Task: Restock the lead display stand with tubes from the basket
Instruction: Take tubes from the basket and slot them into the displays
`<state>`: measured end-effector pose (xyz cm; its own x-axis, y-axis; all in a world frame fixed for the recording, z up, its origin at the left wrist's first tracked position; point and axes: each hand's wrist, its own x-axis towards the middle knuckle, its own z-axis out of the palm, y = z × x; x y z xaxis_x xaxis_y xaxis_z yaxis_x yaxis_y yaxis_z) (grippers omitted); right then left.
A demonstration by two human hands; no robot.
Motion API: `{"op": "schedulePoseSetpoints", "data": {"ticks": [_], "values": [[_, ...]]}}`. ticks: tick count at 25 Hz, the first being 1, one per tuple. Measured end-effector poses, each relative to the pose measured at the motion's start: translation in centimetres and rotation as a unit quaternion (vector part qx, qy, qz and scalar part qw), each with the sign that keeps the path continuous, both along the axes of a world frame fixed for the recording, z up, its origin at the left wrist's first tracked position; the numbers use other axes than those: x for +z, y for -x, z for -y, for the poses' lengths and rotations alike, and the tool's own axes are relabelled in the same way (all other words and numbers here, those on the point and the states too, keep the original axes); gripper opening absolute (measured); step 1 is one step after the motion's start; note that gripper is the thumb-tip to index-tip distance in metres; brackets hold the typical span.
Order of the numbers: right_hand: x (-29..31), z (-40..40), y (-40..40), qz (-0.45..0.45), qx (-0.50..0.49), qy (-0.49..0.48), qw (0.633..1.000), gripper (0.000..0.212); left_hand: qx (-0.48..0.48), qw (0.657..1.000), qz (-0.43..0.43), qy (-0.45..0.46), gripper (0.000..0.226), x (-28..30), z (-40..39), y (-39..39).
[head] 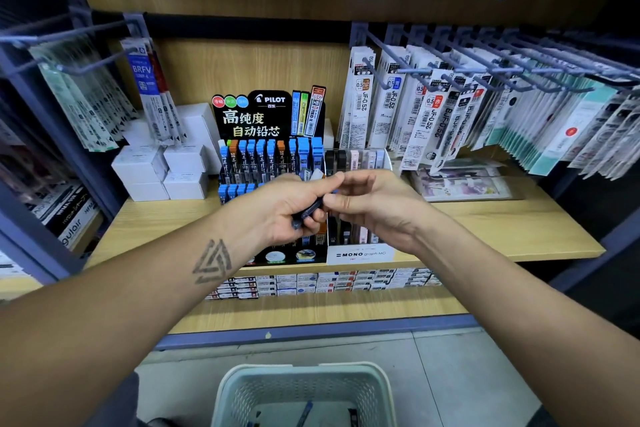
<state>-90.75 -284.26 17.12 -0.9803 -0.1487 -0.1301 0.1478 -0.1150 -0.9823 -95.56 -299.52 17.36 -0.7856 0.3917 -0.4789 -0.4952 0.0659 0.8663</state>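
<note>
The black lead display stand [266, 114] stands on the wooden shelf, its rows filled with blue- and orange-capped tubes. My left hand [277, 208] grips a few dark lead tubes [310, 210] in front of the stand. My right hand [374, 204] meets it from the right, its thumb and fingertips pinching the upper end of one of those tubes. Below, on the floor, sits the pale green basket [304, 388] with a blue tube [306, 412] lying inside. Both hands cover the stand's lower rows.
A white MONO graph box [360, 253] of lead tubes stands right of the stand. White boxes [162, 170] are stacked on the left. Hanging refill packs [450, 114] on metal hooks jut out on both sides. Small boxes [322, 282] line the lower shelf.
</note>
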Motion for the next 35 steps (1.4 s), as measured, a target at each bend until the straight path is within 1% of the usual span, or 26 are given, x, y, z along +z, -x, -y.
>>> {"op": "schedulePoseSetpoints", "data": {"ticks": [5,8,10,15,18,19,22,26,28,31,35], "values": [[0.4,-2.1,0.8,0.036,-0.048,0.053,0.997,0.030,-0.036,0.999,-0.007,-0.003,0.033,0.4,0.2,0.3],[0.2,-2.7,0.7,0.041,-0.070,0.049,0.996,0.028,-0.045,0.999,-0.002,0.000,0.021,0.8,0.9,0.5],[0.1,-3.0,0.5,0.035,-0.078,0.039,0.996,0.027,-0.049,0.999,-0.006,0.007,0.012,1.0,1.2,0.6],[0.4,-3.0,0.6,0.027,-0.110,0.082,0.990,0.020,-0.046,0.999,-0.004,0.015,0.016,1.0,0.8,0.7],[1.1,-2.6,0.9,-0.007,-0.117,0.079,0.990,0.016,-0.008,0.999,-0.020,0.032,0.013,1.6,1.8,1.4],[1.5,-2.4,1.1,-0.024,-0.119,0.066,0.990,0.014,0.011,0.999,-0.027,0.039,0.011,2.0,2.5,1.8],[2.4,-1.3,1.8,-0.070,-0.128,0.000,0.989,0.012,0.047,0.998,-0.031,0.035,0.023,3.1,5.3,2.5],[2.3,1.4,2.9,-0.136,-0.114,-0.139,0.974,0.011,0.068,0.996,-0.036,0.036,0.033,4.2,8.4,2.8],[2.5,2.6,3.6,-0.173,-0.111,-0.191,0.960,0.010,0.076,0.996,-0.035,0.041,0.038,4.5,9.5,2.8],[3.3,4.0,5.0,-0.223,-0.136,-0.247,0.933,0.012,0.073,0.997,-0.026,0.021,0.042,4.6,10.7,2.9],[3.5,6.2,7.3,-0.288,-0.180,-0.311,0.888,0.018,0.069,0.997,-0.017,-0.005,0.033,4.3,11.7,3.0]]}}
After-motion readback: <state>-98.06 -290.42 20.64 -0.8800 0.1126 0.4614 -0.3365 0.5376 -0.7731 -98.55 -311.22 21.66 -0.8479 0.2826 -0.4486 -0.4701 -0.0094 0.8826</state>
